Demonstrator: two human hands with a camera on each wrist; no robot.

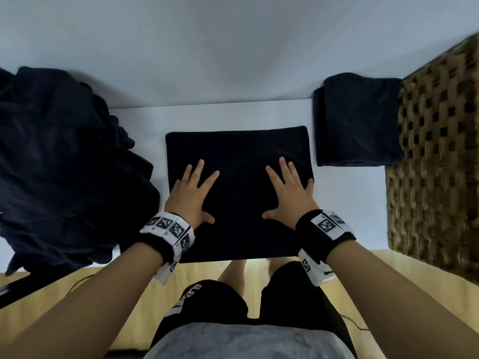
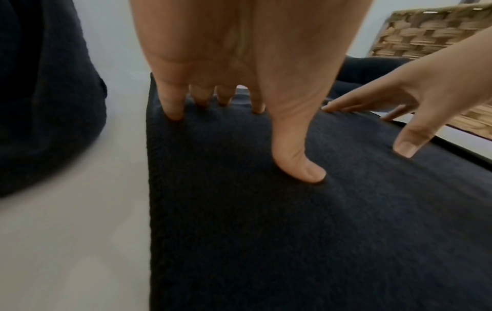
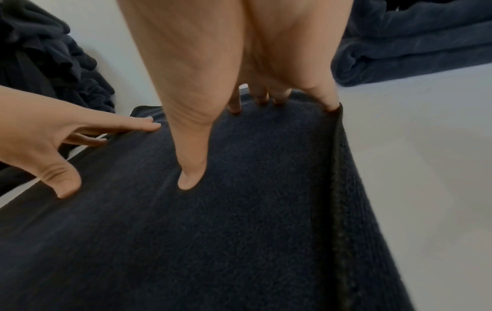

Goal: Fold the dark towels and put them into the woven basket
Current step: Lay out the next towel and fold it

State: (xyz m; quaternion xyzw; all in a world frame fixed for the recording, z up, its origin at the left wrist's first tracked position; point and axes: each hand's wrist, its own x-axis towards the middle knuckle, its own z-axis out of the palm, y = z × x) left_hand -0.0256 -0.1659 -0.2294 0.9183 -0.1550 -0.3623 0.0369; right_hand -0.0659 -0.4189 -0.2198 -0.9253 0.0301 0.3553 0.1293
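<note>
A dark towel [image 1: 238, 151] folded into a rectangle lies flat in the middle of the white table [image 1: 145, 117]; its near end hangs over the front edge. My left hand [image 1: 193, 193] presses flat on the towel's left half with fingers spread. My right hand [image 1: 287, 190] presses flat on its right half, the little finger at the right edge. The wrist views show both hands' fingertips [image 2: 174, 113] and thumb [image 3: 189, 181] sunk into the pile of the towel [image 2: 266, 231]. A stack of folded dark towels [image 1: 357, 123] lies on the table beside the woven basket [image 1: 435, 161] at the right.
A large heap of unfolded dark towels [image 1: 59, 161] fills the table's left side. A white wall rises behind the table. My legs and a pale wooden floor [image 1: 134, 294] show below the table's front edge.
</note>
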